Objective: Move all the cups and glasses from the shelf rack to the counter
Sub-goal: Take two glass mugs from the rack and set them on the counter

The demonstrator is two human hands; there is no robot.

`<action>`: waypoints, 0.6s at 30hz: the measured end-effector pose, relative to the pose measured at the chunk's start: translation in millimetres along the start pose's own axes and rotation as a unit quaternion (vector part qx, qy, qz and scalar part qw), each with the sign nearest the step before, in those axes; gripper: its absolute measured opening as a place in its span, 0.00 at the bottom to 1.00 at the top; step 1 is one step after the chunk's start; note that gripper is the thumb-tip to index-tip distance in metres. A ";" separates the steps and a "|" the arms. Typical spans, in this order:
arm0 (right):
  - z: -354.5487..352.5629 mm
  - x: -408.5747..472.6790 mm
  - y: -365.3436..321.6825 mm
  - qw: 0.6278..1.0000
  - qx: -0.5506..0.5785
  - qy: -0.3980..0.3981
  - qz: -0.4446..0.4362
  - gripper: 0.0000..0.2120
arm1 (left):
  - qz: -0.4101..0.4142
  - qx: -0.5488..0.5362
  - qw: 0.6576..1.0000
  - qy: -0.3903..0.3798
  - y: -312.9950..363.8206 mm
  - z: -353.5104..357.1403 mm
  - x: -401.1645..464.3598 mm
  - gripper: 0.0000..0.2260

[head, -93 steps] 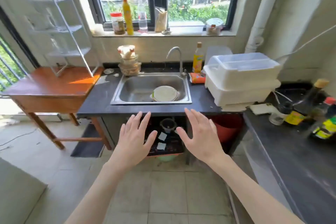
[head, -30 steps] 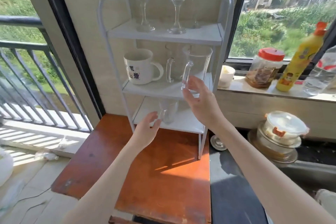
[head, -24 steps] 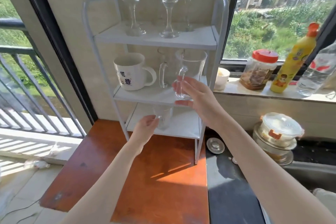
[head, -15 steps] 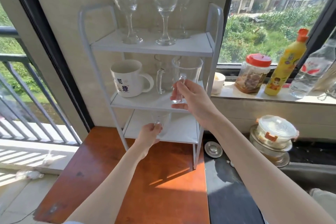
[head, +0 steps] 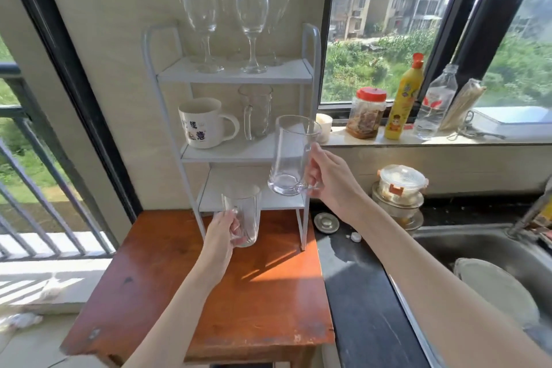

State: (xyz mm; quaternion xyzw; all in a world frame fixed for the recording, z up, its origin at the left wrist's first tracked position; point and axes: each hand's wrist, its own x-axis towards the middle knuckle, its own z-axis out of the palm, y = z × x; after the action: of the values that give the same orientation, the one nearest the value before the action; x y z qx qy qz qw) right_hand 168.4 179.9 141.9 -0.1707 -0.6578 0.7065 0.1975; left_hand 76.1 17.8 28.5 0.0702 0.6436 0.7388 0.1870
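Two hands each hold a glass mug by its handle in front of the white shelf rack point(head: 310, 48). The right hand point(head: 331, 181) grips a tall mug point(head: 291, 155) in the air. The left hand point(head: 222, 231) grips a smaller mug point(head: 243, 213) above the wooden tabletop point(head: 167, 287). A white cup point(head: 201, 122) sits on the middle shelf.

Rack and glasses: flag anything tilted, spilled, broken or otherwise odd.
Nothing is spilled or broken. The only things off level are in the hands: the right hand holds a glass mug slightly tilted, and the left hand a tumbler. The wine glasses and white mug stand upright on the rack.
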 end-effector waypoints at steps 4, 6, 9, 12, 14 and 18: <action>-20.8 -55.2 25.8 0.998 0.001 0.062 0.022 0.19 | 0.013 0.033 0.999 -0.016 -1.4 -2.0 -41.9 0.15; -37.7 -84.9 37.9 0.993 0.003 0.107 0.045 0.19 | 0.011 0.028 0.999 -0.035 -2.8 5.3 -62.3 0.14; -69.4 -128.3 49.0 0.983 0.018 0.175 0.058 0.18 | 0.002 0.012 0.998 -0.069 -3.3 28.8 -90.2 0.15; -104.2 -173.7 50.3 0.969 0.021 0.237 0.061 0.21 | 0.005 0.023 0.992 -0.124 -9.3 60.5 -117.1 0.16; -128.8 -205.8 47.4 0.957 0.002 0.282 0.065 0.24 | 0.008 0.032 0.986 -0.163 -15.1 85.0 -137.0 0.18; -177.0 -278.4 39.7 0.929 0.034 0.360 0.077 0.24 | -0.040 -0.009 0.971 -0.235 -23.6 145.2 -185.7 0.18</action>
State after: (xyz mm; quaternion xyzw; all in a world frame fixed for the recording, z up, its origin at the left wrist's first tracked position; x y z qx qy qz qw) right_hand 495.4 190.0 83.6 -0.4569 -0.5029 0.6323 0.3722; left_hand 301.4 86.4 54.4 0.2147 0.5773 0.6993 0.3627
